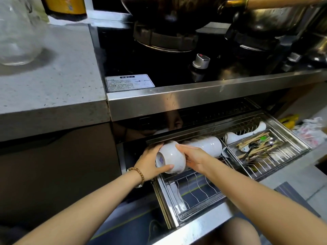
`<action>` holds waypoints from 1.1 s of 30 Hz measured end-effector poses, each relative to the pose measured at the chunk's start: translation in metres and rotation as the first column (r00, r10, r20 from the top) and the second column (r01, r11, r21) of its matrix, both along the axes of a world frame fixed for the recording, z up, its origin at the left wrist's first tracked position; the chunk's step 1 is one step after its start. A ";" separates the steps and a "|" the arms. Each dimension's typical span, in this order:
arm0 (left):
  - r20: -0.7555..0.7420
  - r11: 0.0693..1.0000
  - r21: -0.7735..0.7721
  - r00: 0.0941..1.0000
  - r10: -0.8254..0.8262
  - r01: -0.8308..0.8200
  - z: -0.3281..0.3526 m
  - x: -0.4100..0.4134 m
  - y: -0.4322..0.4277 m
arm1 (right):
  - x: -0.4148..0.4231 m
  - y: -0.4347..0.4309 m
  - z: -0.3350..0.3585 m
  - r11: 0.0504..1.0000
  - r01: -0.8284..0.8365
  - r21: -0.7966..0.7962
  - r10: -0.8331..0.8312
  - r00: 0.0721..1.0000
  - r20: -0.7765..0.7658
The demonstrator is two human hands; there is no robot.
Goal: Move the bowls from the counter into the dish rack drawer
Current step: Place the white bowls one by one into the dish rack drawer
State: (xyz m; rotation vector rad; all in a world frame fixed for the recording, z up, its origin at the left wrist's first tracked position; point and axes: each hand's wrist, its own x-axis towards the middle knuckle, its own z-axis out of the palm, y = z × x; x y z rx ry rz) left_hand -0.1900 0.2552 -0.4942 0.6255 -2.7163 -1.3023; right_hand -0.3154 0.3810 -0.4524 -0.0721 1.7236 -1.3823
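The grey worktop (pixel 49 82) and a black hob (pixel 159 68) overhang the pulled-out dish rack drawer (pixel 194 188). A row of white bowls (pixel 205 145) lies on its side at the drawer's back, beside a cutlery tray (pixel 261 147). Left hand (pixel 150 163) and right hand (pixel 196 156) together grip one white bowl (pixel 170 157), tipped sideways above the wire rack, touching that row.

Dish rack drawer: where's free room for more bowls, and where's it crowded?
Free: the bare wire slots at the front, between the held bowl and the drawer's front rail. Crowded: the row of bowls behind it and the cutlery tray on the right.
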 end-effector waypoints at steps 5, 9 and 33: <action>0.017 1.000 -0.020 1.000 0.009 -0.008 -0.009 -0.008 -0.003 | -0.005 0.000 -0.012 1.000 0.012 0.022 -0.013 0.999 0.048; 0.049 0.990 -0.134 0.998 -0.038 0.044 -0.013 -0.011 -0.005 | -0.006 -0.002 -0.023 0.998 0.033 0.058 -0.037 0.997 0.072; 0.353 0.903 -0.370 0.932 -0.081 0.218 -0.014 -0.045 -0.009 | -0.035 0.005 -0.045 0.960 -0.179 0.215 0.209 0.970 -0.122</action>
